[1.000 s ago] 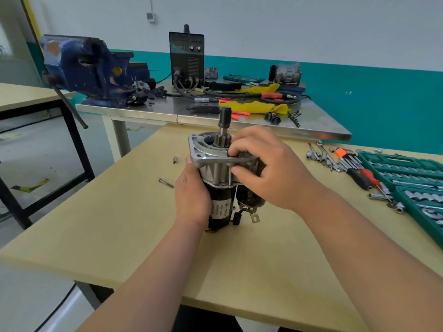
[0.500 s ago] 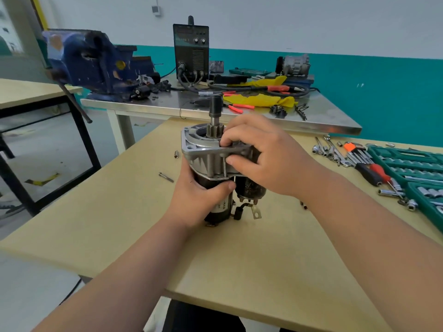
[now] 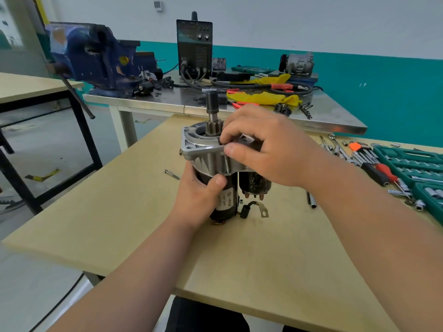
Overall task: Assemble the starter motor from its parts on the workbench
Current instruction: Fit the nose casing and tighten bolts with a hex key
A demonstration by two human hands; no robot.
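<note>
In the head view, the starter motor [image 3: 217, 173] stood upright near the middle of the surface [image 3: 263, 259], pinion shaft pointing up. The left hand [image 3: 200, 195] gripped its black body; compared with a moment before, its thumb had come around the front. The right hand [image 3: 268, 149] pinched at the aluminium nose housing [image 3: 203, 149], probably seating a through bolt. One loose bolt [image 3: 171, 174] lay toward the left edge.

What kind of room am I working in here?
Most likely a mechanics' training workshop: a blue bench vise on a steel table, a green socket set on the wooden bench, and a boxy power unit with cables.
</note>
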